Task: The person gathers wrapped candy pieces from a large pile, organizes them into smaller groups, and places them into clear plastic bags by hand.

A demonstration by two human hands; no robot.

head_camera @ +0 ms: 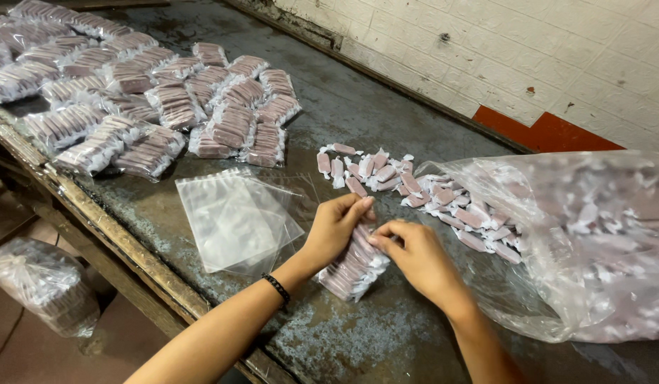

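- My left hand (338, 226) and my right hand (413, 254) meet at the middle of a worn grey tabletop (358, 334), both closed on the top of one small clear bag of wrapped candies (354, 264).
- My left hand's fingers are curled shut over the bag's upper edge from the left; my right hand pinches the same edge from the right, thumb and fingertips pressed together.
- The bag's long axis runs from its mouth between my hands down and to the left, toward me, with its bottom end resting on the tabletop.
- Both hands sit equally close to the bag's mouth; neither is free.
- Just left of my left hand lies a stack of empty clear bags (233, 217), flat and near the tabletop's edge.
- Beyond my hands, loose pink wrapped candies (375, 173) spill from a large clear sack (578, 242) lying on its side at my right.
- Far left, many filled packets (151, 92) lie in a heap.
- My fingers hide the bag's mouth, so I cannot tell whether it is sealed.
- The sack is cut off at the right edge, and its contents blur behind the plastic.
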